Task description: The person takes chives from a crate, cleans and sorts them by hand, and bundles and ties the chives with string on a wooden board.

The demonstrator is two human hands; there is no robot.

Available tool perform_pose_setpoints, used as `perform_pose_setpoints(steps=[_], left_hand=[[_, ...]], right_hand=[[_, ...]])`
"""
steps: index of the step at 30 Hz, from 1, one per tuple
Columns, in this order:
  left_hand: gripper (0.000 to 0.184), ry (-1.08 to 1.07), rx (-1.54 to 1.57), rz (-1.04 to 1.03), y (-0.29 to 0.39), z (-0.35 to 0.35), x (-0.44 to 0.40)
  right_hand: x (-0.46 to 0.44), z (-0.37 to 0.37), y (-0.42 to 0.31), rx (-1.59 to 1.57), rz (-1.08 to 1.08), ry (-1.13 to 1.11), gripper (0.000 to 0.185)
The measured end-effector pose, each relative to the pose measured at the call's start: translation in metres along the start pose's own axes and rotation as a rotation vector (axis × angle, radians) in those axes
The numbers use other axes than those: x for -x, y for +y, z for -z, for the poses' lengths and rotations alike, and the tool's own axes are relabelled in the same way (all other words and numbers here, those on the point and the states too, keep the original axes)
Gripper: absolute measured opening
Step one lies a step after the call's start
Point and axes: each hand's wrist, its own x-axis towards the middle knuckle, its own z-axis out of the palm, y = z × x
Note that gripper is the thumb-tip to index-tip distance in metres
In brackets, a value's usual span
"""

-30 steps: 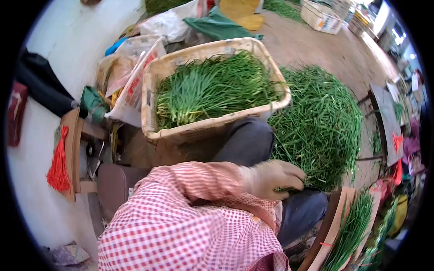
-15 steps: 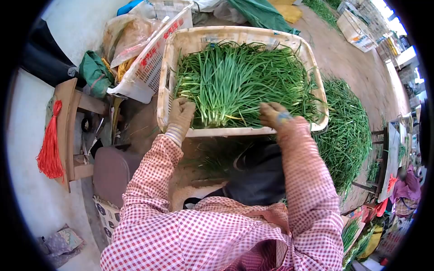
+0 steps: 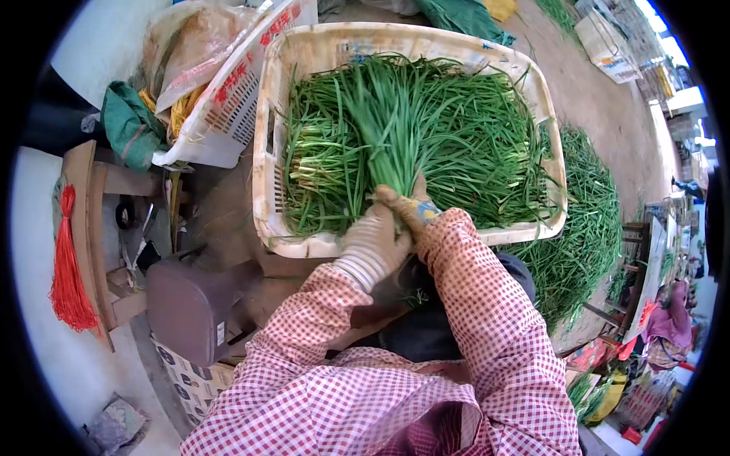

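Observation:
A bunch of long green stalks (image 3: 391,121) lies over the front part of the pale plastic crate (image 3: 560,163), its lower ends gathered at the crate's near rim. Both gloved hands meet there. My left hand (image 3: 374,242), in a glove with a striped cuff, is closed around the base of the bunch. Against it, my right hand (image 3: 411,207) has its fingers wrapped round the same stalks. More green stalks (image 3: 487,144) fill the crate under and beside the bunch, some with pale ends showing at the left.
A large heap of loose greens (image 3: 582,228) lies right of the crate. At the left are a white basket with bags (image 3: 228,114), red strings (image 3: 67,266) on a wooden stand and a brown seat (image 3: 190,304). A person in purple (image 3: 669,323) is at the far right.
My hands have come together from apart at the crate's near side and closed on the bunch, whose stalks are now gathered and pulled toward me. Earlier, one hand was by my knee.

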Motion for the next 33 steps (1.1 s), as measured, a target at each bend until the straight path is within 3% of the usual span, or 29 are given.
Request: perform_pose_setpoints(steps=[1, 2, 6, 8, 10, 11, 12, 13, 14, 16, 17, 20, 21, 22, 23, 24, 26, 28, 30, 32, 33], left_hand=[[0.071, 0.043, 0.029, -0.062, 0.005, -0.004, 0.003], [0.072, 0.087, 0.058, -0.122, 0.008, -0.008, 0.005], [0.071, 0.024, 0.230, -0.213, 0.007, -0.017, 0.005], [0.061, 0.094, 0.282, -0.222, 0.000, -0.016, 0.006], [0.038, 0.038, 0.457, -0.420, -0.016, 0.004, 0.004], [0.019, 0.040, 0.595, -0.328, -0.026, 0.016, 0.002], [0.016, 0.200, 0.709, -0.199, -0.037, 0.020, -0.002], [0.029, 0.302, 0.752, -0.088, -0.051, 0.028, -0.007], [0.029, 0.304, 0.743, -0.087, -0.053, 0.028, -0.013], [0.048, 0.278, 1.112, 0.293, -0.049, 0.035, -0.020], [0.072, 0.018, 1.206, 0.348, -0.052, 0.032, -0.027], [0.073, -0.029, 1.313, 0.273, -0.025, 0.009, -0.035], [0.070, -0.112, 1.248, 0.206, -0.019, 0.002, -0.041], [0.067, -0.194, 1.181, 0.143, -0.009, -0.001, -0.043], [0.065, -0.049, 1.153, 0.117, 0.002, -0.010, -0.037], [0.065, -0.047, 1.151, 0.117, 0.011, -0.011, -0.034], [0.093, -0.031, 1.000, 0.164, 0.020, -0.006, -0.031], [0.123, -0.020, 0.801, 0.216, 0.025, 0.002, -0.028], [0.140, -0.196, 0.251, -0.010, 0.019, 0.014, -0.033], [0.130, -0.221, 0.120, 0.013, 0.026, 0.029, -0.034], [0.121, -0.222, -0.029, -0.100, 0.023, 0.035, -0.037]], right_hand=[[-0.001, 0.001, -0.002, 0.012, 0.049, 0.079, 0.107], [0.003, 0.008, -0.005, -0.091, 0.025, 0.003, 0.122], [-0.021, 0.040, 0.004, -0.116, -0.068, 0.016, 0.117], [-0.026, 0.047, 0.005, -0.075, -0.125, 0.020, 0.115], [-0.018, 0.045, -0.002, -0.184, -0.103, -0.077, 0.109], [-0.016, 0.039, 0.005, -0.295, -0.062, 0.010, 0.105], [-0.016, 0.041, 0.009, -0.303, -0.068, 0.009, 0.105], [-0.018, 0.044, 0.010, -0.266, -0.050, 0.011, 0.087], [-0.021, 0.045, 0.011, -0.227, -0.027, 0.012, 0.070], [-0.023, 0.043, 0.008, -0.221, -0.043, 0.025, 0.071], [-0.022, 0.042, 0.008, -0.203, -0.060, 0.041, 0.071], [-0.038, 0.049, 0.025, -0.235, 0.004, 0.014, 0.077], [-0.033, 0.043, 0.021, -0.321, -0.009, 0.056, 0.114], [-0.013, 0.031, 0.006, -0.226, 0.067, 0.029, 0.097], [-0.014, 0.028, 0.004, -0.227, 0.068, 0.029, 0.097], [-0.018, 0.025, 0.002, -0.264, 0.031, 0.072, 0.086], [-0.026, 0.021, -0.003, -0.341, -0.045, 0.158, 0.065], [-0.035, 0.032, 0.002, -0.383, -0.081, 0.197, 0.055], [-0.041, 0.064, 0.025, -0.234, 0.074, -0.186, 0.077], [-0.016, 0.042, 0.010, -0.333, 0.117, -0.102, 0.074], [-0.015, 0.042, 0.005, -0.299, 0.100, -0.080, 0.073]])
